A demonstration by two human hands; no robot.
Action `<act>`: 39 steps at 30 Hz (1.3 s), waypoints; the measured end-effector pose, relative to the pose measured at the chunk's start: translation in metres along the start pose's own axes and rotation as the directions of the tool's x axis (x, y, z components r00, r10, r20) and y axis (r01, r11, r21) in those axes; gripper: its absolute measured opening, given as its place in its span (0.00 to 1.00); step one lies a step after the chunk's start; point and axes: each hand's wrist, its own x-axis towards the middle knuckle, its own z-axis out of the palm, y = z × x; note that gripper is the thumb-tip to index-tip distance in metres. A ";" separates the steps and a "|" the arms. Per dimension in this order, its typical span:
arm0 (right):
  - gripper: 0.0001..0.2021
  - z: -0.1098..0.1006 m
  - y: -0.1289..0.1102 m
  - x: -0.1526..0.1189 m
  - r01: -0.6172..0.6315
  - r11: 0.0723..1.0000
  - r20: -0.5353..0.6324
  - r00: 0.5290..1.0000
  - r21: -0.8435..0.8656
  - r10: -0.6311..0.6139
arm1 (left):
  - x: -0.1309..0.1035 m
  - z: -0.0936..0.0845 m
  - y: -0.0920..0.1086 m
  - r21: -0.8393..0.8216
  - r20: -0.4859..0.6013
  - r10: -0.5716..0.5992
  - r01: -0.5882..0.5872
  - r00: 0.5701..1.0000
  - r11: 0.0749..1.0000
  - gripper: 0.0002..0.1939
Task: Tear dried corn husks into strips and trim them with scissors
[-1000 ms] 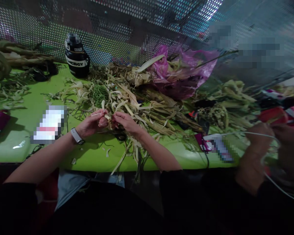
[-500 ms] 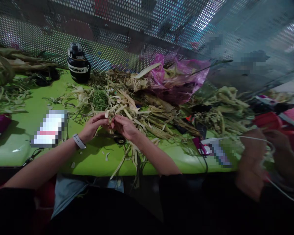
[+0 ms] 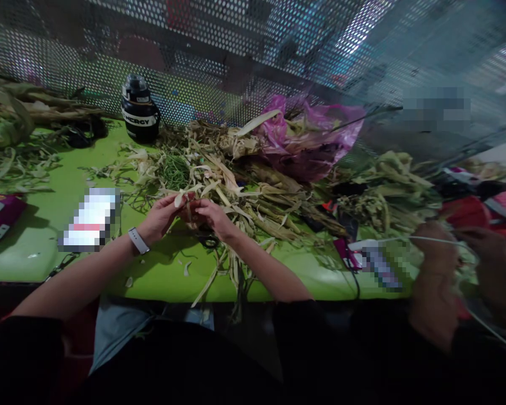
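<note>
My left hand (image 3: 160, 216), with a pale-banded watch (image 3: 139, 240) on its wrist, pinches a small bunch of dried plant strips (image 3: 190, 209) with a pale flat end. From the other side, my right hand (image 3: 217, 218) closes its fingertips on the same bunch. The hands face each other a little above the green tabletop (image 3: 160, 275). Just behind them spreads a heap of dried leaves and stalks (image 3: 223, 185), with a tangle of thin green strands (image 3: 176, 171) in it. A dark ring-shaped thing (image 3: 208, 241) lies under my right hand, partly hidden.
A black bottle (image 3: 140, 112) stands by the perforated metal screen (image 3: 219, 62). Left are a blurred-out phone (image 3: 91, 219) and a purple box (image 3: 4, 216). A pink plastic bag (image 3: 316, 149) holds dried leaves. Another person's hands (image 3: 436, 253) are at right, near a white cable (image 3: 396, 239).
The view has shifted slightly. My hands have drawn a little apart at the fingertips, and more of the bunch shows between them.
</note>
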 end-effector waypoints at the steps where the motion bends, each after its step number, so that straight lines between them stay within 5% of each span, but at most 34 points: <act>1: 0.15 -0.001 0.000 0.001 0.021 1.000 -0.034 0.999 -0.003 -0.021 | 0.000 -0.001 -0.002 0.032 -0.001 0.022 -0.022 1.000 0.999 0.13; 4: 0.15 -0.003 0.003 0.003 0.131 0.982 -0.062 0.988 -0.138 -0.140 | 0.000 -0.002 -0.007 0.089 0.034 0.019 -0.022 0.999 0.996 0.12; 8: 0.13 -0.005 0.007 0.003 0.245 0.885 0.054 0.968 -0.395 -0.244 | -0.002 0.001 -0.005 0.050 0.040 0.026 -0.028 0.999 0.998 0.14; 15: 0.11 -0.005 -0.003 -0.006 0.364 0.531 0.204 0.920 -0.765 -0.335 | -0.003 0.007 0.012 0.160 0.087 0.117 -0.130 0.989 0.979 0.15; 18: 0.11 -0.012 -0.020 -0.011 0.403 0.479 0.234 0.897 -0.780 -0.375 | 0.001 0.005 0.017 0.180 0.068 0.147 -0.157 0.987 0.971 0.12; 20: 0.10 -0.022 -0.033 -0.014 0.398 0.474 0.168 0.875 -0.786 -0.455 | 0.003 0.003 0.019 0.175 0.055 0.164 -0.171 0.985 0.970 0.13; 24: 0.11 -0.052 -0.052 -0.015 0.265 0.547 -0.183 0.754 -0.794 -0.631 | 0.006 0.001 0.021 0.231 0.033 0.208 -0.209 0.978 0.950 0.15; 27: 0.11 -0.067 -0.053 -0.013 0.147 0.561 -0.217 0.820 -0.814 -0.530 | 0.008 -0.001 0.020 0.324 0.030 0.265 -0.261 0.964 0.909 0.18; 30: 0.10 -0.064 -0.045 -0.009 0.123 0.428 -0.074 0.906 -0.895 -0.416 | 0.012 -0.005 0.016 0.385 -0.019 0.350 -0.316 0.937 0.867 0.20; 35: 0.13 -0.043 -0.029 -0.004 0.115 0.105 0.073 0.936 -0.988 -0.344 | 0.021 -0.013 0.014 0.342 -0.148 0.437 -0.368 0.887 0.864 0.20; 39: 0.14 -0.039 -0.023 -0.003 0.090 -0.012 0.089 0.939 -0.996 -0.333 | 0.025 -0.015 0.016 0.284 -0.238 0.453 -0.384 0.859 0.879 0.18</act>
